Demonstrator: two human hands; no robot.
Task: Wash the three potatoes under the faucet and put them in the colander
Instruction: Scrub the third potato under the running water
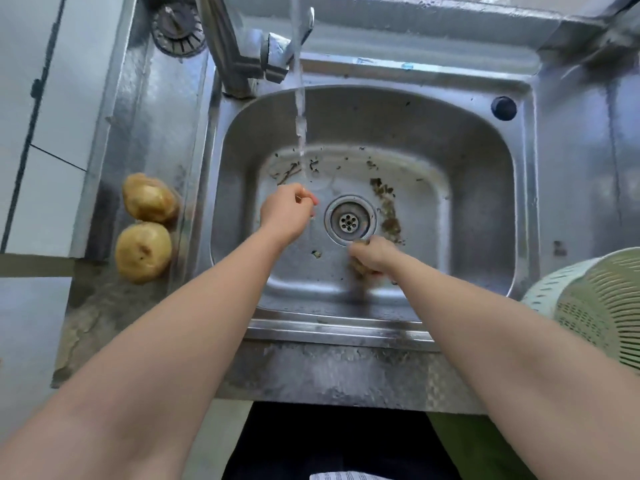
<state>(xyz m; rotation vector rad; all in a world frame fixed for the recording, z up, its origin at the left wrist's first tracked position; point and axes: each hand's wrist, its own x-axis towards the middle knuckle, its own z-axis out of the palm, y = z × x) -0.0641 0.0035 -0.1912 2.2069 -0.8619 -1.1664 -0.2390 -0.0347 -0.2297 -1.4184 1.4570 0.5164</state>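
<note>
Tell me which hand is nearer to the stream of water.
Left. The left hand is right at the foot of the water stream, its fingers nearly in it. The right hand is farther off, past the drain, at its near right edge.

Tan potato point(149, 197) and second potato point(143, 251) lie together at 9 o'clock; blurred third potato point(360, 268) in right hand point(372, 254), centre; faucet point(239, 46) running at 12; green colander point(599, 306) at 4.
</note>
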